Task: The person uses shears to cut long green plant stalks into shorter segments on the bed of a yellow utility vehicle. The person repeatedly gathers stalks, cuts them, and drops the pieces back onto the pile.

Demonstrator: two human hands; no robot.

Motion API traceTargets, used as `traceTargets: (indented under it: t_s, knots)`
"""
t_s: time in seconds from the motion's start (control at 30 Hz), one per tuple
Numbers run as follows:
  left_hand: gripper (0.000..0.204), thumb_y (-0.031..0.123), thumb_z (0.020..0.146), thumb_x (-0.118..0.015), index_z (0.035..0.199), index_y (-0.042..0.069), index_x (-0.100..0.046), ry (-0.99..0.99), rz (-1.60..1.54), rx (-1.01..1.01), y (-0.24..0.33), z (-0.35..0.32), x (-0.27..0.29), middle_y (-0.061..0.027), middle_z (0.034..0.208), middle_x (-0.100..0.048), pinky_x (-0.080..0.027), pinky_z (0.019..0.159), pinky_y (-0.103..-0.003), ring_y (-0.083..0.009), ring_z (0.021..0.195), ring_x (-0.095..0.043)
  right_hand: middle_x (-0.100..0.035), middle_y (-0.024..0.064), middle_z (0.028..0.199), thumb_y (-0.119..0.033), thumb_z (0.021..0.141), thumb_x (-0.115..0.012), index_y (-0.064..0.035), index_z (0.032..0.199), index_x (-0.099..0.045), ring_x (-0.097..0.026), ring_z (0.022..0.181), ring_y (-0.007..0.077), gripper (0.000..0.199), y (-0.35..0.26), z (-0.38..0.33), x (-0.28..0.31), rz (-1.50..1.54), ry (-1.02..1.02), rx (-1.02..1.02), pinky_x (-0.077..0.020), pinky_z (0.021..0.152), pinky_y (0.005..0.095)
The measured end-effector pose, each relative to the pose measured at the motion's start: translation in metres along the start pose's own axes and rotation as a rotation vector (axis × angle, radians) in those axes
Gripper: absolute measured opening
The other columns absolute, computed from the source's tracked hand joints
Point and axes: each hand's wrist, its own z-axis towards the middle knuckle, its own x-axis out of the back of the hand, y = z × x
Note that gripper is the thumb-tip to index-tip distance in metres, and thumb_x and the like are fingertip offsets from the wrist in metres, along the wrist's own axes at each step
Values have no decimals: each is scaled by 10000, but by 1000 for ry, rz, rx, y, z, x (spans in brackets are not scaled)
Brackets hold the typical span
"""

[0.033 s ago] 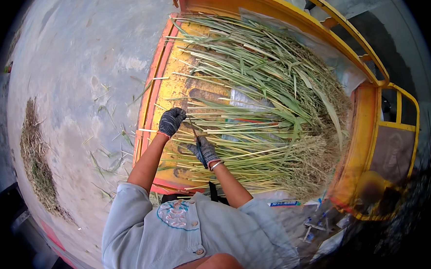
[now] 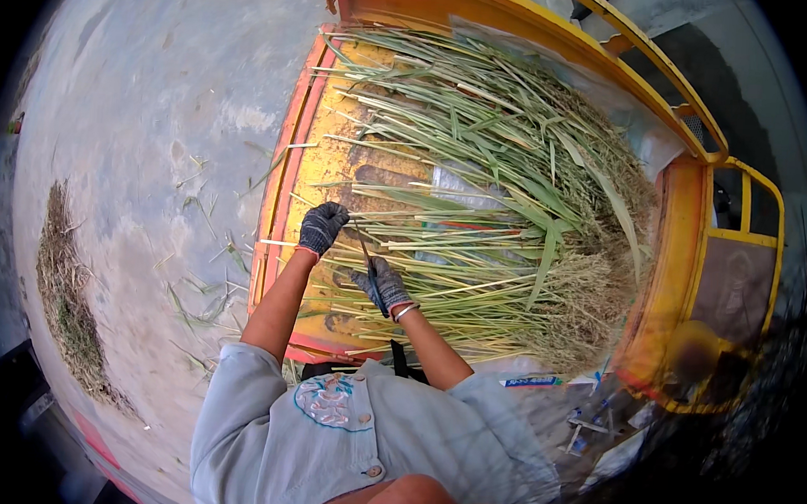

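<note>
My left hand (image 2: 323, 227), in a dark grey knit glove, is closed near the cut ends of the stalks, its fingertips pinching a pale stalk. To the right and nearer me, my right hand (image 2: 383, 286), in a similar glove, is wrapped round dark-handled scissors (image 2: 362, 241). The narrow blade points up and away, beside the left fingertips. Long green stalks with leaves (image 2: 483, 133) lie across the yellow truck bed (image 2: 340, 157). Their bare ends face left, and their brownish feathery seed heads (image 2: 584, 298) bunch at the right.
An orange side wall (image 2: 507, 11) and yellow rails (image 2: 660, 60) border the bed's far and right sides. Dry plant stems (image 2: 72, 299) are heaped on the concrete floor (image 2: 154, 129) at left, with loose green scraps nearer the bed. A blue-and-white packet (image 2: 532, 382) lies at lower right.
Both hands and the scissors stay practically in place. A long leaf among the stalks near the seed heads now hangs lower, toward me.
</note>
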Motion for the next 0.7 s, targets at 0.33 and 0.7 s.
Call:
traceTargets:
  t_s: [0.33, 0.7]
  knots:
    - [278, 264, 816, -583, 653, 41, -613, -122, -98, 251, -2, -47, -19, -79, 556, -576, -434, 461, -323, -175, 500, -550, -578, 165, 777, -423, 749, -645, -34, 891, -522, -553, 715, 292, 432, -12, -17, -4, -6, 48, -50, -441, 661, 375]
    - [133, 152, 705, -659, 759, 40, -613, 469, -304, 399, -43, -12, 33, -87, 657, -587, -478, 540, -335, -185, 564, -560, -512, 97, 666, -257, 787, -648, -47, 791, -512, -465, 601, 217, 251, -3, -1, -10, 207, 118, 80, -416, 579, 341]
